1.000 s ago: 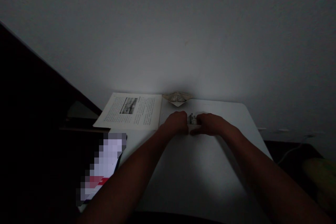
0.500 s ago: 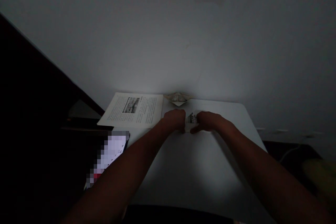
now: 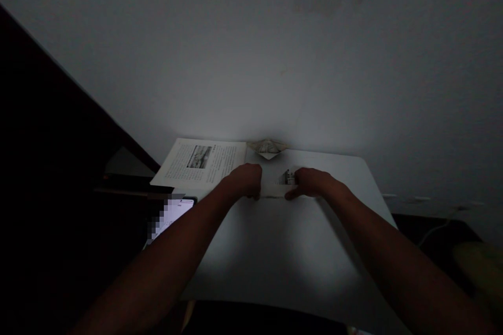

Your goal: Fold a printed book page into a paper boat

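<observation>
A printed sheet of paper (image 3: 272, 190) lies on the white table, with a pale strip along its near edge that looks folded over. My left hand (image 3: 247, 178) is closed at the sheet's left end, its fingertips mostly hidden from me. At the right end my right hand (image 3: 312, 182) pinches the paper, thumb along the near edge, beside a dark printed picture. Just beyond the hands, a folded paper shape (image 3: 268, 149) with a pointed front stands near the wall.
Several printed pages or a booklet (image 3: 200, 162) lie at the table's back left, overhanging its edge. A lit phone (image 3: 173, 217) is partly behind my left forearm. The white table (image 3: 275, 251) meets a grey wall (image 3: 236, 63). A cable (image 3: 436, 227) hangs at right.
My left hand has slid left along the near edge, away from my right hand, and more of the paper shows between them. The right hand has stayed in place.
</observation>
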`<state>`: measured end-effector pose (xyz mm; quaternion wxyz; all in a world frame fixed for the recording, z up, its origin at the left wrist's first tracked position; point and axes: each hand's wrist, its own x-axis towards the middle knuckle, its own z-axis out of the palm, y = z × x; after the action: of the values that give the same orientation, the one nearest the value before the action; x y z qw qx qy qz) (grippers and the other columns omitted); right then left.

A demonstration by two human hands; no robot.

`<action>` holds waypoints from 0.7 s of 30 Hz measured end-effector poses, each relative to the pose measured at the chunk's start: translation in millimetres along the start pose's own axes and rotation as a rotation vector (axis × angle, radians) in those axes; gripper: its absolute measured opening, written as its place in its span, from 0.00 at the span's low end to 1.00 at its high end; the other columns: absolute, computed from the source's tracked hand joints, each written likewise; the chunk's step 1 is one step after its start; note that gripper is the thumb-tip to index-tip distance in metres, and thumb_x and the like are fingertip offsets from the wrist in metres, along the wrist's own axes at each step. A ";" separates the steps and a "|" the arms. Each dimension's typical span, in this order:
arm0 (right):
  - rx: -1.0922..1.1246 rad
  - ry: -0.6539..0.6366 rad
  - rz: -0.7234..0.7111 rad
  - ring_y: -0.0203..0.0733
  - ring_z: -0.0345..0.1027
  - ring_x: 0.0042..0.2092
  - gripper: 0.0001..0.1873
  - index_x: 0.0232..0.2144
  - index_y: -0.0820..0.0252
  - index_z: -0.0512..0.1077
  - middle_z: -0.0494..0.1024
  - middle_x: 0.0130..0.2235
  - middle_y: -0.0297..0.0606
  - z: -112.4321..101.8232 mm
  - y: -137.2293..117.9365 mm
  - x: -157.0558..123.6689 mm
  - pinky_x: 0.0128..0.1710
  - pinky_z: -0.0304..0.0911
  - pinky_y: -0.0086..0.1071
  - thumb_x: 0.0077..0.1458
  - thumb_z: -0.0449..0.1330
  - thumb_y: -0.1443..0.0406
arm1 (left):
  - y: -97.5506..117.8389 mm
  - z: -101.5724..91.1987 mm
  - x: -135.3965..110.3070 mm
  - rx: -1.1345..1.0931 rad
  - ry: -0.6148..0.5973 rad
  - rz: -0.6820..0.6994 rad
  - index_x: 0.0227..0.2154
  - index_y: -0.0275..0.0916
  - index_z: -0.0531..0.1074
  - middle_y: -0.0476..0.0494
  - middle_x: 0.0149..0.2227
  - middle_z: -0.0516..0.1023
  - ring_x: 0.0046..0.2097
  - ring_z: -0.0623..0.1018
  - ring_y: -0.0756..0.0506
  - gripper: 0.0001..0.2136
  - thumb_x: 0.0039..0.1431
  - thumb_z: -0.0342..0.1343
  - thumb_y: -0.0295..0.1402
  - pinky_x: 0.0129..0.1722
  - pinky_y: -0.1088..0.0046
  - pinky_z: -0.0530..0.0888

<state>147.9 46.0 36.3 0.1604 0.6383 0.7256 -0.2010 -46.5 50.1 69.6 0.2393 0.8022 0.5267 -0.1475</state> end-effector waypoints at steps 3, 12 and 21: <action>-0.010 0.002 -0.013 0.53 0.72 0.41 0.32 0.35 0.57 0.74 0.78 0.41 0.46 0.0 0.1 -0.2 0.33 0.64 0.38 0.32 0.64 0.42 | 12.2 1.7 -1.5 -0.213 0.050 0.132 0.17 0.34 0.70 0.45 0.18 0.74 0.22 0.74 0.48 0.08 0.43 0.61 0.32 0.27 0.73 0.69; 0.003 0.045 -0.054 0.51 0.73 0.41 0.32 0.37 0.58 0.74 0.78 0.41 0.46 3.2 3.7 -0.7 0.33 0.65 0.35 0.33 0.65 0.44 | 47.5 75.1 46.3 -1.124 0.555 0.219 0.15 0.37 0.60 0.53 0.14 0.61 0.19 0.62 0.53 0.23 0.57 0.44 0.48 0.22 0.76 0.62; 0.071 0.122 -0.144 0.46 0.72 0.35 0.24 0.31 0.57 0.72 0.78 0.36 0.41 8.0 14.9 -3.3 0.29 0.61 0.33 0.36 0.65 0.47 | 43.5 82.5 43.2 -1.154 0.603 0.216 0.13 0.37 0.60 0.54 0.13 0.60 0.19 0.62 0.53 0.25 0.59 0.42 0.49 0.23 0.76 0.60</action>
<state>162.9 40.8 29.7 0.0784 0.6008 0.7703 -0.1987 11.9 24.7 -11.1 0.4865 0.5998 0.4816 0.4144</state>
